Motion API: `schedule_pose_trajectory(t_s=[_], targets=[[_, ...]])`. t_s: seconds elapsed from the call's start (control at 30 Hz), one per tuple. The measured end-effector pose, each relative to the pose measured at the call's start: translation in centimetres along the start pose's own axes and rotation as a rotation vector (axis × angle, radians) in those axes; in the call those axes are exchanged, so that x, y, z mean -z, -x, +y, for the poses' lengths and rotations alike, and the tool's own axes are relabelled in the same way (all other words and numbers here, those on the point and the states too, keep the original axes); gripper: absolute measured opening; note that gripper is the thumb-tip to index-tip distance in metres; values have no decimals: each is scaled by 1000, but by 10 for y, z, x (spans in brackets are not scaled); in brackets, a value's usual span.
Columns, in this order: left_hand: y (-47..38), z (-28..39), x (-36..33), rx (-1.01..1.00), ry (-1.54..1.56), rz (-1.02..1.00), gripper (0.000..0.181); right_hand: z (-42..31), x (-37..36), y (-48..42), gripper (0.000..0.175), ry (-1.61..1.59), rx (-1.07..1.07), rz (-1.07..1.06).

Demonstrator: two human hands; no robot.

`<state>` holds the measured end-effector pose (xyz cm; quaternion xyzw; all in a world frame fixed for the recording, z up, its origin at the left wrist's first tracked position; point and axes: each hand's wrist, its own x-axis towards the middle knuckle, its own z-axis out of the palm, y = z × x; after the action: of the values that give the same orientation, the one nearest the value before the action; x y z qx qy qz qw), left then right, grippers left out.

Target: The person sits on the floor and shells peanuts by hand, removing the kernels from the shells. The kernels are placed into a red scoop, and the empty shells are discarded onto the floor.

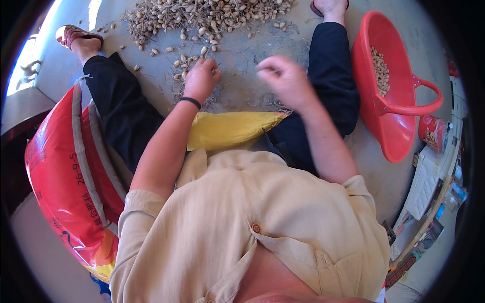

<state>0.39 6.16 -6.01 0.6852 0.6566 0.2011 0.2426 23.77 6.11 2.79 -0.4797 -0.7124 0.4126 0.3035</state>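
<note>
Unshelled peanuts with stems and roots form a pile (212, 15) on the grey floor in front of me. My left hand (202, 77), with a black band at the wrist, has curled fingers beside a few loose peanuts (184, 60); whether it holds anything is hidden. To its right my right hand (282, 77) is raised and blurred, thumb and fingertips close together, with something small and pale perhaps between them. A red plastic basket (407, 68) with a handle stands right of my right leg and holds a heap of peanuts (380, 71).
A yellow sack (231, 130) lies between my thighs. Red printed fertilizer sacks (57, 163) stand by my left leg. A red container (432, 132) is behind the basket, near a white quilted item (426, 181). Root scraps (274, 100) lie on the floor.
</note>
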Motion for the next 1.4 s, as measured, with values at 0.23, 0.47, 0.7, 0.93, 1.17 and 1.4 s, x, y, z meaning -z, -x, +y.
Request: schedule_pose_trajectory(t_s=[0.23, 0.47, 0.7, 0.93, 1.17, 1.4], targets=[[51, 19, 15, 469, 1126, -133, 12, -5, -97, 14, 22, -297, -167, 58], [69, 32, 10, 477, 1369, -238, 9, 1, -91, 16, 25, -92, 5, 16], [68, 30, 12, 317, 1156, -270, 6, -1, -84, 21, 25, -23, 48, 12], [65, 34, 23, 136, 1243, -83, 9, 4, -87, 20, 21, -679, -71, 7], [63, 39, 29, 265, 1309, -87, 8, 6, -87, 20, 19, -972, -282, -102], [74, 40, 18, 373, 1082, -264, 13, 16, -92, 21, 9, -643, -342, -63]])
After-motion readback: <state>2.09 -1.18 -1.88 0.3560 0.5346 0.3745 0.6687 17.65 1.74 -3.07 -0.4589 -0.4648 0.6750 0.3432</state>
